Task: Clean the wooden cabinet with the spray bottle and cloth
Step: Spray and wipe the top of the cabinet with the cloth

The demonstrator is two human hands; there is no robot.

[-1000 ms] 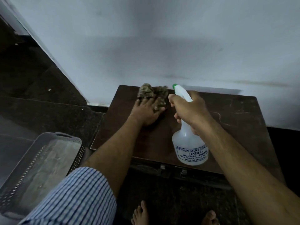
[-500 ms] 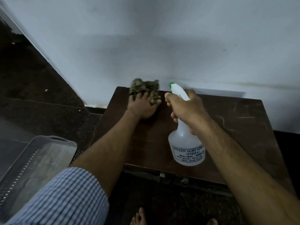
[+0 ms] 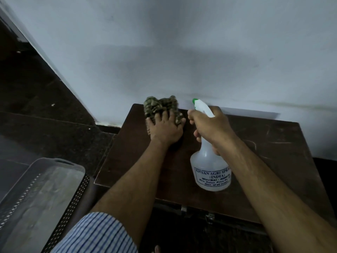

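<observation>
left hand [image 3: 165,129] presses flat on cloth [image 3: 160,106] atop cabinet [image 3: 273,152]; right hand [image 3: 211,126] grips spray bottle [image 3: 209,170]

- Wooden cabinet [image 3: 264,143] top under both hands: dark, dull wood, scratched.
- Cloth [image 3: 160,106] under the left hand [image 3: 164,128]: coarse, nubby weave.
- Spray bottle [image 3: 209,170] in the right hand [image 3: 209,125]: translucent white plastic, smooth, printed label.
- Basket [image 3: 69,203] left of the left forearm: perforated plastic.

Wall [image 3: 164,52]: plain, pale bluish-grey; broad soft shadow across the middle; faint dark streak low at right
Floor [image 3: 42,128]: dark speckled stone; one straight seam crossing at left
Basket [image 3: 73,205]: grey plastic; perforated sides; lower left
Light: dim, cool
</observation>
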